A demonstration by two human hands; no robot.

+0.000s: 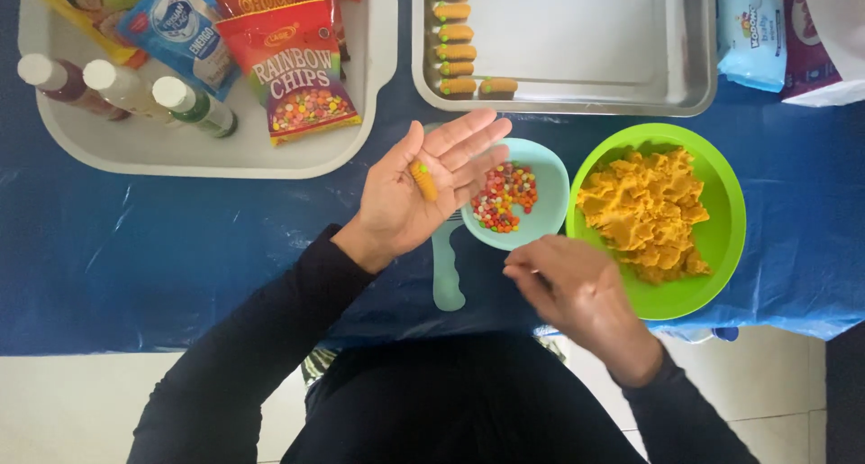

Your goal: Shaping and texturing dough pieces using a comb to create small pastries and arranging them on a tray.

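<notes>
Lying palm up, left hand (416, 186) is flat and released, fingers spread toward the tray; an orange dough roll (423, 180) with a green chip at its top end rests on the palm. Right hand (577, 295) curled, fingertips pinched together near the table edge; cannot tell what, if anything, is between them. Just right of left hand: small teal bowl (550, 213) of coloured chips (504, 196), its handle (446, 275) pointing toward the person. Touching the bowl's right side, green bowl (721, 239) with orange dough (647, 210). Above, metal tray (622, 40) with a column of finished rolls (455, 36) along its left side. Top left, white tray (216, 149) holds snack packets (302, 72) and three small bottles (126, 90). Blue cloth (135, 248) covers the table.
</notes>
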